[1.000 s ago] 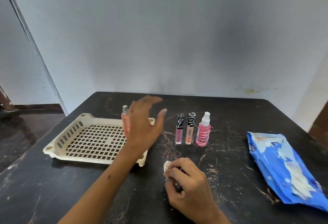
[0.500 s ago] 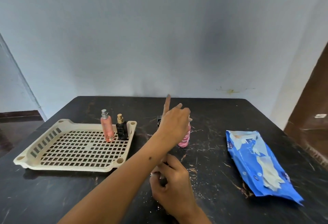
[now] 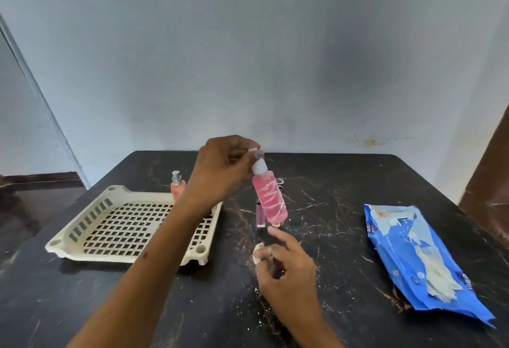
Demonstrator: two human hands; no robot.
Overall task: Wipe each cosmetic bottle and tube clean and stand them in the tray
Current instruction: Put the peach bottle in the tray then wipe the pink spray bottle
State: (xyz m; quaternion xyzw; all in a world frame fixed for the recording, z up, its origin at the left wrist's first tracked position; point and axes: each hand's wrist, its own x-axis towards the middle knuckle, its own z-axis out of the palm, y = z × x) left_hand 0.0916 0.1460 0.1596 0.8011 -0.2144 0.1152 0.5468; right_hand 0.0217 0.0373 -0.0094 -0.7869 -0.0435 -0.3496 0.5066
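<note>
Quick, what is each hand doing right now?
Left hand: pinches the pink spray bottle by its white cap, lifted off the table.
Right hand: holds a small white wipe.

There is one view, from the camera on my head, wide-angle, looking forward and down. It sits close above the near edge of the worktop (image 3: 358, 237), which fills the lower half of the frame; the wall (image 3: 248, 58) beyond fills the upper half. My forearms enter from the bottom edge.
</note>
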